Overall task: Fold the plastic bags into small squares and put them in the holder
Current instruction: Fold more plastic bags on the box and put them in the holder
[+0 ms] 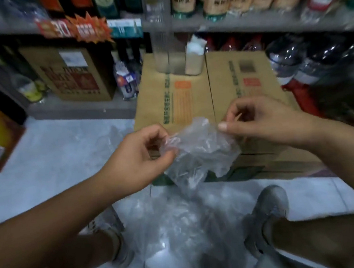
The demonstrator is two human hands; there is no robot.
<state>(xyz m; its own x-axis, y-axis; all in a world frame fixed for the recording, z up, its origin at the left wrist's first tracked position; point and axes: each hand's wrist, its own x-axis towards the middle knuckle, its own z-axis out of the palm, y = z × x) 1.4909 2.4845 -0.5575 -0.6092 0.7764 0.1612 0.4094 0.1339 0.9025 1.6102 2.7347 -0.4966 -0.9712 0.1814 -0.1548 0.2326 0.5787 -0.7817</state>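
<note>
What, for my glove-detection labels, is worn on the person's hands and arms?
Nothing visible: the left hand and right hand are bare, with no gloves, rings or watch, and no sleeve shows on either arm.

Plastic bag (199, 151) between left hand (139, 157) and right hand (263, 121), before cardboard box (181, 98); holder (177, 54) on it behind; bag pile (180, 224) on floor (56, 167) below.

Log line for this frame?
stage: folding not started | left grip: pinches plastic bag | right grip: pinches same bag | bag: crumpled, over cardboard box | holder: on box
</note>
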